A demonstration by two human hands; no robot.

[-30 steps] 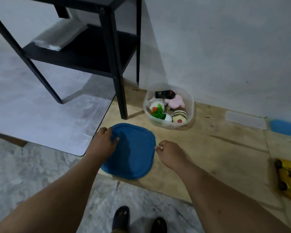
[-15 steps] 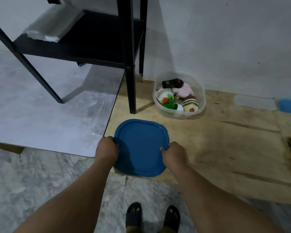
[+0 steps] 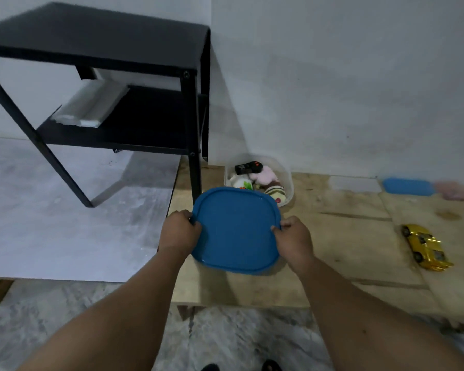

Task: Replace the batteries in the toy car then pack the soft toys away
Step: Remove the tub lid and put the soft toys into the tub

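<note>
The black metal side table [image 3: 97, 46], flat-topped and thin-legged, is being left standing to the left, one leg planted just beside the clear plastic tub [image 3: 287, 180], so the leg could be clipped as the lid is brought in. The bare plywood board [image 3: 346, 231], rough and stained, is being used as the working surface; the tub could be slid toward the wall if it is pressed at an angle. The blue lid [image 3: 236, 231], a smooth rounded square with a raised rim, is being held tilted above the board, overlapping the tub's near edge; a misaligned corner could be left unseated. It is being gripped on the left edge by the left hand [image 3: 180, 231] and on the right edge by the right hand [image 3: 295, 236], fingers clenched around the rim. The glossy yellow toy car [image 3: 423, 246] is being left well apart to the right. The soft toys [image 3: 265, 175], plush and rounded, are lying heaped in the tub with a hard black remote [image 3: 248, 167], and either could be pinched under the rim.
</note>
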